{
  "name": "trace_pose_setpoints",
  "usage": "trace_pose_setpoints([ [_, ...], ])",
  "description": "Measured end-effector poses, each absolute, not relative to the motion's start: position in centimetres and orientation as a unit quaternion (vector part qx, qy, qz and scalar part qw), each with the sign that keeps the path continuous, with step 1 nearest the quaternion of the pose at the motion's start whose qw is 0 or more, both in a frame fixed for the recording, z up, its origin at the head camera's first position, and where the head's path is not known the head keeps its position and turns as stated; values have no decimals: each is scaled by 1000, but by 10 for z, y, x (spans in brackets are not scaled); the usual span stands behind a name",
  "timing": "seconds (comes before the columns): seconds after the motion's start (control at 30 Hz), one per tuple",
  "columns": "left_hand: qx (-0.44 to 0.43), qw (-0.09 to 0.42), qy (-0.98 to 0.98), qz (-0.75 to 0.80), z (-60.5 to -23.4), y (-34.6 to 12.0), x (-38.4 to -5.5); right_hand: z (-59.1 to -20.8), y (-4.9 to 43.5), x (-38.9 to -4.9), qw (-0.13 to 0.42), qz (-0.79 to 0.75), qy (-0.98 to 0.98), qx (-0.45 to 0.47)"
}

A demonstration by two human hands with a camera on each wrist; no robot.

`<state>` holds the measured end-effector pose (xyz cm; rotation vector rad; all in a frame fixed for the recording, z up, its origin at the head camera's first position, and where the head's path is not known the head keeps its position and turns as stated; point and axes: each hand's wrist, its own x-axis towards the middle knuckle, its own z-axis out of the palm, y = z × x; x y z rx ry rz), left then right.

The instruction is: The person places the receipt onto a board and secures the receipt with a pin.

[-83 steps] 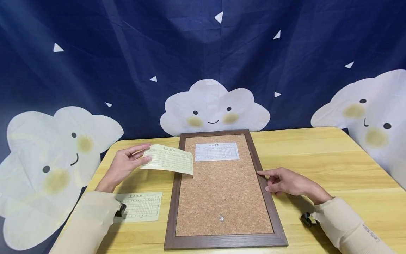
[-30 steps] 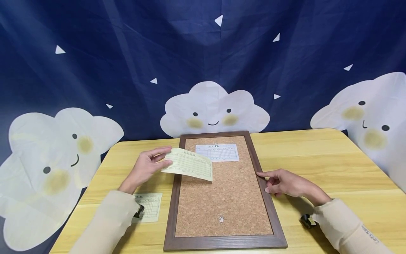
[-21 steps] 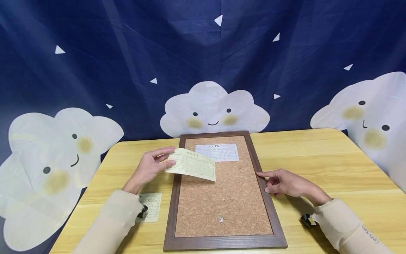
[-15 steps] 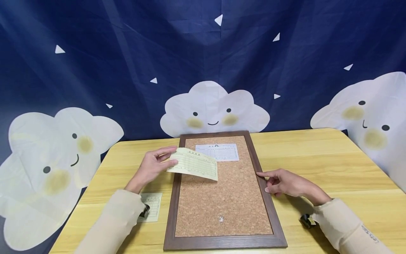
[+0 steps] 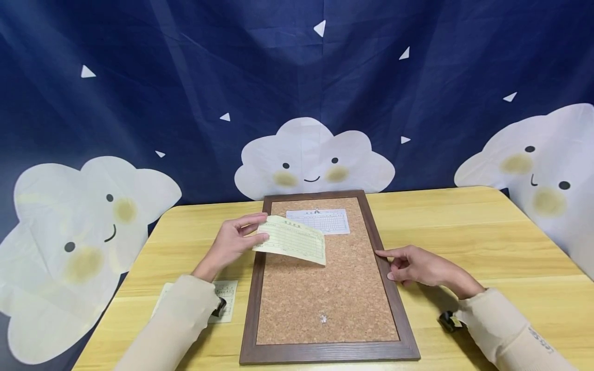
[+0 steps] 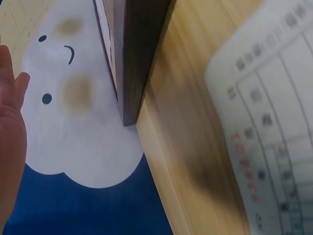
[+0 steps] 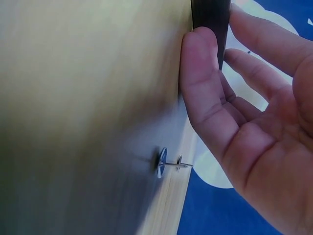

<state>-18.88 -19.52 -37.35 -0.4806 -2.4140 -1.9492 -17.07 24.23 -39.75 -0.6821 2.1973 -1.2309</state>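
Note:
My left hand (image 5: 235,239) pinches the left edge of a pale yellow printed form slip (image 5: 294,239) between thumb and fingers. The slip hangs slightly curved over the upper left of a brown-framed cork board (image 5: 341,301). It overlaps a white form slip (image 5: 334,221) at the board's top in the head view, where a small tack shows. My right hand (image 5: 419,265) rests its straight index fingertip on the board's right frame, thumb beside it, other fingers bent. In the right wrist view a metal thumbtack (image 7: 162,162) stands point-up on the table under this hand.
Another pale slip (image 5: 227,301) lies on the wooden table (image 5: 464,221), partly hidden under my left sleeve. Small silvery pieces (image 5: 323,319) sit low on the cork. A dark blue curtain (image 5: 204,62) with printed clouds hangs behind the table.
My left hand has carried the yellow slip rightward, from beside the board to over its cork, slowing lately. My right hand has stayed at the frame.

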Motion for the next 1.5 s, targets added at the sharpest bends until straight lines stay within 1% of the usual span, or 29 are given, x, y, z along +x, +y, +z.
trace_pose_setpoints([
  [0.83, -171, -11, -774, -610, -381, -164, -188, -396, 241, -168, 262, -463, 810, -247],
  [1.17, -181, -4, -766, -617, -384, -154, -188, -397, 241, -168, 266, -463, 812, -236],
  [1.5, -167, -8, -766, -621, -386, -145, -186, -396, 241, -168, 265, -457, 816, -236],
])
